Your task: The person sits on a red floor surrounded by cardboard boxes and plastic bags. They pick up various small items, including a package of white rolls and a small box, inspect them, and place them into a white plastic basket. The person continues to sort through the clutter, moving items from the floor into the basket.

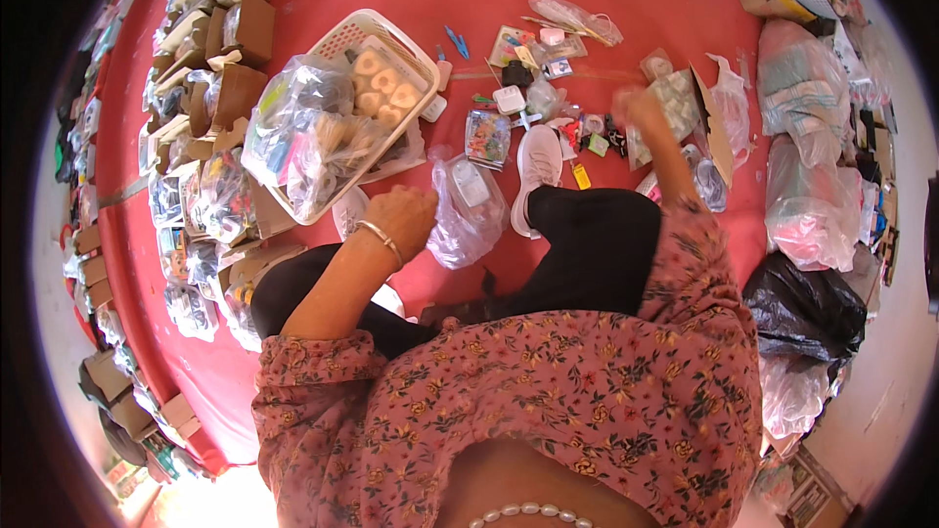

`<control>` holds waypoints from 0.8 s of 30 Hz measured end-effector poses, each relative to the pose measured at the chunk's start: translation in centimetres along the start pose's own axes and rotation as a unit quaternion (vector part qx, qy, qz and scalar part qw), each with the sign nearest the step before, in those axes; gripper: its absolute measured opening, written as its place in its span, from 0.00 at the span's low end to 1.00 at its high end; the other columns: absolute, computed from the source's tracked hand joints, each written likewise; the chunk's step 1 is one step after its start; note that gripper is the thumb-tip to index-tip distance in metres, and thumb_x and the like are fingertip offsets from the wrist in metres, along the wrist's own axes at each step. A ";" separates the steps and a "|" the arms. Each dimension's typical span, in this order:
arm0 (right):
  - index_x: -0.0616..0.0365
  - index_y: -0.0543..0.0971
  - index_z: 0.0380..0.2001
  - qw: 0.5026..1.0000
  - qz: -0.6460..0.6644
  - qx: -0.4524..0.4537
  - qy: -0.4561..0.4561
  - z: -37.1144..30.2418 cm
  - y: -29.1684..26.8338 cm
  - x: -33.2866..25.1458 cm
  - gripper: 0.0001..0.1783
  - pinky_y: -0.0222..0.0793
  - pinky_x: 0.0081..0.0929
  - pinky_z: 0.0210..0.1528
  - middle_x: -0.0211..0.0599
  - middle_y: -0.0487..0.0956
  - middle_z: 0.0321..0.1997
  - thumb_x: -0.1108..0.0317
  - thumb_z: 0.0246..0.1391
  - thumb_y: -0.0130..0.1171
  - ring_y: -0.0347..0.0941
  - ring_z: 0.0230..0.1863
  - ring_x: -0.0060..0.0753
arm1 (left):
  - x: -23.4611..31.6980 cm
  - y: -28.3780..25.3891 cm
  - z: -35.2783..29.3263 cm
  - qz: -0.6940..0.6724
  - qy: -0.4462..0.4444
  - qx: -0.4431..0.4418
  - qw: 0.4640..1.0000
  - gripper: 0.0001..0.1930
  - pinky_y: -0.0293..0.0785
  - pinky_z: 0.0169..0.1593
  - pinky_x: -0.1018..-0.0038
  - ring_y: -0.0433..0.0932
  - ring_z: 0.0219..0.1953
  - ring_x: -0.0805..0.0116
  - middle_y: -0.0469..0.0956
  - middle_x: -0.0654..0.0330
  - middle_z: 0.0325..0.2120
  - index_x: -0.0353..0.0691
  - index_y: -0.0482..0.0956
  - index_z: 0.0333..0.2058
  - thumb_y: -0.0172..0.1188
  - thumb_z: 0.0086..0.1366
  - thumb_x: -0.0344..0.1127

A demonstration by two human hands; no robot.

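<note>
My left hand, with a bangle at its wrist, is curled closed at the left edge of a clear plastic bag. A white box-shaped item shows inside that bag. Farther right, my right hand is smeared by motion, and its fingers cannot be made out. It is over the left side of an open cardboard box that holds clear packets. Between my hands lie a colourful picture packet, a white square case and a yellow tag.
A cream plastic basket with bagged goods and rolls of tape stands at the left. Blue tweezers lie beyond it. Cardboard boxes line the left side; stuffed clear bags and a black bag line the right.
</note>
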State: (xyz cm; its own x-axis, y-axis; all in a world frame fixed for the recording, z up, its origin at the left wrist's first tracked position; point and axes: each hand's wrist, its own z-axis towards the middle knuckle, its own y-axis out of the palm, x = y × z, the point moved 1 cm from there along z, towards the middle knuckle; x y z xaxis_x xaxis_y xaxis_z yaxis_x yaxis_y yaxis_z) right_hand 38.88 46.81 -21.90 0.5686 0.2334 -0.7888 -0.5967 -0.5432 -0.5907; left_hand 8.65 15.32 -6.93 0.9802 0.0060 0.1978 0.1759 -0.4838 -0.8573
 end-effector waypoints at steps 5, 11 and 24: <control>0.59 0.74 0.18 0.962 -0.121 -0.160 0.185 -20.8 10.1 9.2 0.10 0.64 0.33 0.20 0.41 0.74 0.18 0.67 0.43 0.46 0.70 0.18 0.39 | -0.5 0.2 0.6 0.049 -0.004 -0.178 0.983 0.14 0.72 0.37 0.64 0.75 0.36 0.55 0.76 0.50 0.31 0.39 0.72 0.36 0.56 0.53 0.38; 0.60 0.75 0.21 0.968 -0.192 -0.011 0.164 -34.9 22.6 9.9 0.11 0.66 0.42 0.26 0.47 0.75 0.21 0.65 0.45 0.47 0.72 0.23 0.49 | -1.2 3.2 0.1 -0.021 0.071 -0.120 0.990 0.16 0.69 0.41 0.62 0.73 0.38 0.50 0.74 0.46 0.34 0.37 0.70 0.42 0.50 0.54 0.36; 0.61 0.77 0.22 0.931 0.131 0.052 0.338 -39.0 20.1 6.5 0.14 0.67 0.37 0.33 0.48 0.75 0.23 0.61 0.46 0.47 0.73 0.27 0.44 | -2.8 5.0 -1.8 0.077 0.165 -0.119 0.976 0.17 0.66 0.50 0.65 0.69 0.48 0.51 0.71 0.46 0.44 0.35 0.71 0.44 0.48 0.55 0.31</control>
State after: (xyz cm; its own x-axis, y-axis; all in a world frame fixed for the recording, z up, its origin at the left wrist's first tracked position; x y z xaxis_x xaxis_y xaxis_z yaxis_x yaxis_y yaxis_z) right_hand 52.69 5.93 -32.32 0.6017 -0.4756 -0.6417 -0.7962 -0.4210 -0.4345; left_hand 6.65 11.29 -10.93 0.9038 -0.3463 0.2515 -0.0354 -0.6462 -0.7623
